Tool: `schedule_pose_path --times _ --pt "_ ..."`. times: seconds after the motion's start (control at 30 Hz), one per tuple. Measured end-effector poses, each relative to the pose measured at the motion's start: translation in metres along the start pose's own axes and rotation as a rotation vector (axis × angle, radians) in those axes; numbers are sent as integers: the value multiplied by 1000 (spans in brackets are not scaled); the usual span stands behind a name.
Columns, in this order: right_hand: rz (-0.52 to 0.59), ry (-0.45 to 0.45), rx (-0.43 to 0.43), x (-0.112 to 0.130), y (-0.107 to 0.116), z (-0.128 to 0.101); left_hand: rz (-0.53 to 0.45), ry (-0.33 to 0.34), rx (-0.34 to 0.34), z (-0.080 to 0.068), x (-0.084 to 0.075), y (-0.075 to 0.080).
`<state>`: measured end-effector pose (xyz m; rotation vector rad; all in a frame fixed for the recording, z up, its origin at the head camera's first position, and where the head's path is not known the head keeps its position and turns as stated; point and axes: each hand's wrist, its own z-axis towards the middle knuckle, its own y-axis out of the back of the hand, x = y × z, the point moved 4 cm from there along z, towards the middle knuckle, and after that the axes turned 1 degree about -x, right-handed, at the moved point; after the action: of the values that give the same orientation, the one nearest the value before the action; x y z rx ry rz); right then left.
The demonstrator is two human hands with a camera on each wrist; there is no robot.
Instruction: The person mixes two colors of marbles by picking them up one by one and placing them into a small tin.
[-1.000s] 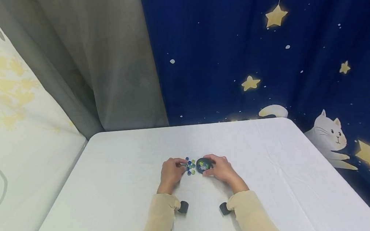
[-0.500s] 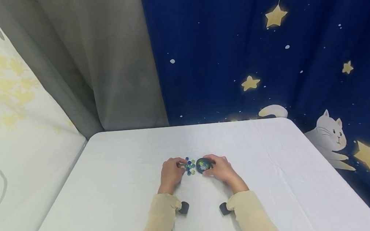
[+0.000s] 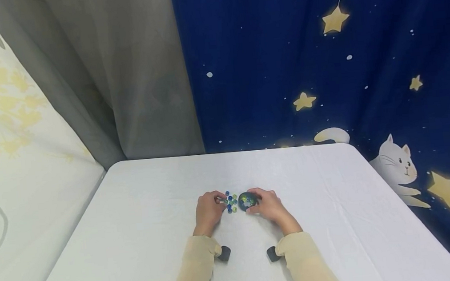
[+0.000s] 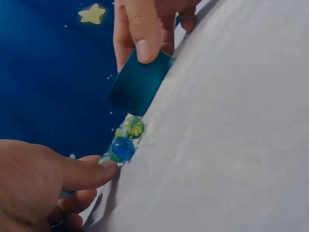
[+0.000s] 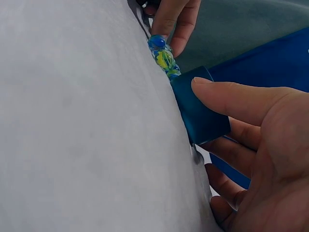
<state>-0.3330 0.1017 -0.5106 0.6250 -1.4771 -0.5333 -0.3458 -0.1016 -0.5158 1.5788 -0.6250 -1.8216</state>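
Right hand (image 3: 268, 204) grips cup (image 5: 200, 108) | marbles (image 3: 231, 202) beside | table edge (image 3: 226, 153) well apart

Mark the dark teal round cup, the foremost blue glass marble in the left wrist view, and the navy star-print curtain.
Dark teal round cup (image 5: 198, 115): right wrist view, outer wall.
Foremost blue glass marble (image 4: 122, 149): left wrist view, front face.
Navy star-print curtain (image 3: 340, 77): head view, plain cloth between stars.
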Motion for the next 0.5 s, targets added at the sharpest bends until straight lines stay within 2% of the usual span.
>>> schedule_pose_path --times 0.5 --pt "-5 -12 10 2 1 -2 -124 14 2 -1 -3 8"
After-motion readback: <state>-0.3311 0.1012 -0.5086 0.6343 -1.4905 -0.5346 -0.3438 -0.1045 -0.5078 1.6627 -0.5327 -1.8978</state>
